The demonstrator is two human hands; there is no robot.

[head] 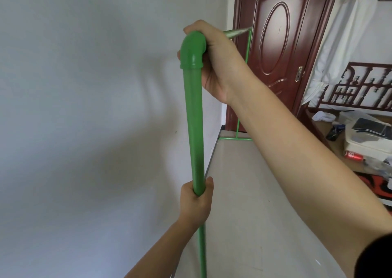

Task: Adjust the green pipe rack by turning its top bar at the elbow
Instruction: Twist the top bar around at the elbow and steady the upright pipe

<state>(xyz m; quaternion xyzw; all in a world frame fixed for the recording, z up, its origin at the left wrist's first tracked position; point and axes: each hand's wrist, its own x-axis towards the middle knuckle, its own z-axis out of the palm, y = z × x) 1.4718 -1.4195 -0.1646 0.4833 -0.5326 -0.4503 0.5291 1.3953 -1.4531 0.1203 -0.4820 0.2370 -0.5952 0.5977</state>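
Note:
A green pipe rack stands along a white wall. Its near upright pipe (194, 125) rises to a green elbow fitting (192, 49) close to the camera. My right hand (214, 61) is wrapped around the elbow and the start of the top bar (236, 32), which runs away toward the far upright (247, 50) by the door. Lower down, my left hand (196, 201) grips the near upright pipe. The rack's far base bar (234, 138) lies on the floor.
The white wall (95, 108) is directly left of the rack. A dark red door (280, 44) stands behind its far end. At the right are a carved wooden bed frame (360, 86), white drapery, boxes, a red can (353, 156) and clutter on the pale tiled floor (254, 193).

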